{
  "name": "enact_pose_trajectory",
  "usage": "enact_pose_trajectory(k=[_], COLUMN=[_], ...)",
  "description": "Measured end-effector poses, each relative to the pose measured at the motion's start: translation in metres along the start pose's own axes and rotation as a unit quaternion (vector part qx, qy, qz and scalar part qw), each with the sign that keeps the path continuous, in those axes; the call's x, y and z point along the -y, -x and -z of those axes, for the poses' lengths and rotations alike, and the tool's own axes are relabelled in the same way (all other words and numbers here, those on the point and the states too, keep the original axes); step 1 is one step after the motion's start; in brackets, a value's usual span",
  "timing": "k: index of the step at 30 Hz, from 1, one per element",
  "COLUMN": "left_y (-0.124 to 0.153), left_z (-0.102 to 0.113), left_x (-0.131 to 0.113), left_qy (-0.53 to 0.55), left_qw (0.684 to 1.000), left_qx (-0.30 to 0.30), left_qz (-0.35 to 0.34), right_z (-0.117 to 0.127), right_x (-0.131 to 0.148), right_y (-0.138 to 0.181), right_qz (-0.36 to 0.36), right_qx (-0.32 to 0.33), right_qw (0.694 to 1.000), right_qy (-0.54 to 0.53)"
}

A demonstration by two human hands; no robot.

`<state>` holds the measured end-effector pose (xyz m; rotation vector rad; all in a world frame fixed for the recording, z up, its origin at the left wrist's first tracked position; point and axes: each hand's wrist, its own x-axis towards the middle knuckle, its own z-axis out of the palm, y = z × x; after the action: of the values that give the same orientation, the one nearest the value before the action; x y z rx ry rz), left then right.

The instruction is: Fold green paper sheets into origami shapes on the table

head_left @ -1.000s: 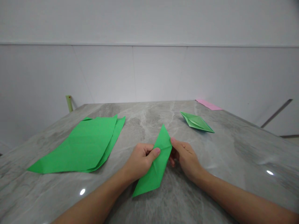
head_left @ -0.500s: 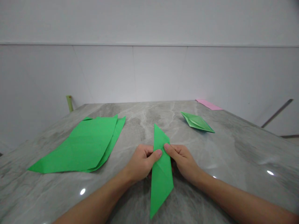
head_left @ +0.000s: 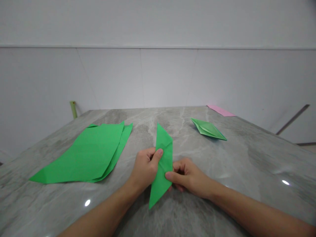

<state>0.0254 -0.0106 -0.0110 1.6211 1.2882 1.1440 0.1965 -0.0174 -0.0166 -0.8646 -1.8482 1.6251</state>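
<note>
A folded piece of green paper [head_left: 163, 158] is held upright between my two hands, with a pointed tip at top and bottom and crease lines across its face. My left hand [head_left: 146, 166] pinches its left edge, thumb on the front and fingers behind. Lower down on the right edge, my right hand [head_left: 189, 176] grips the paper between thumb and curled fingers. The fingers behind the paper are partly hidden.
Several loose green sheets [head_left: 91, 151] lie overlapping on the left of the grey marbled table [head_left: 153, 115]. A folded green paper piece [head_left: 209, 129] rests at the right. Pink paper [head_left: 221, 110] lies at the far right edge, before a white wall.
The folded green paper has shifted left and up, and leans slightly. My right hand has slid down its right edge, and my left hand has moved a little left with it.
</note>
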Motion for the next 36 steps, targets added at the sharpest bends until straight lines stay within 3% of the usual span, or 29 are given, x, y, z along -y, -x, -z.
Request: enact_pose_trajectory(k=[6,12,16,21,25,30,36], left_y=[0.002,0.004,0.003,0.002,0.003,0.003,-0.001], left_z=[-0.007,-0.005,-0.002,0.0,-0.002,-0.007,-0.005], left_x=[0.001,-0.008,-0.009,-0.011,-0.008,0.001,-0.001], left_qy=[-0.093,-0.12,-0.132,-0.144,-0.147,-0.09,0.057], left_qw=[0.995,0.991,0.989,0.987,0.987,0.996,0.993], left_qx=[-0.03,0.001,0.036,0.037,0.024,0.005,0.102], left_qz=[-0.018,-0.052,-0.057,-0.063,-0.067,-0.025,0.013], right_z=[-0.006,-0.004,0.001,0.006,0.006,0.002,0.005], right_x=[0.008,0.003,-0.001,0.004,0.004,-0.002,0.001], right_y=[0.001,0.002,0.0,-0.001,-0.003,-0.004,-0.001], right_qz=[0.001,-0.004,0.006,-0.002,-0.005,-0.014,-0.007], right_qx=[0.003,-0.018,-0.075,-0.159,-0.167,-0.135,-0.124], right_qw=[1.0,1.0,0.997,0.987,0.986,0.991,0.991], right_qy=[0.016,0.012,-0.002,-0.016,-0.01,-0.008,-0.045])
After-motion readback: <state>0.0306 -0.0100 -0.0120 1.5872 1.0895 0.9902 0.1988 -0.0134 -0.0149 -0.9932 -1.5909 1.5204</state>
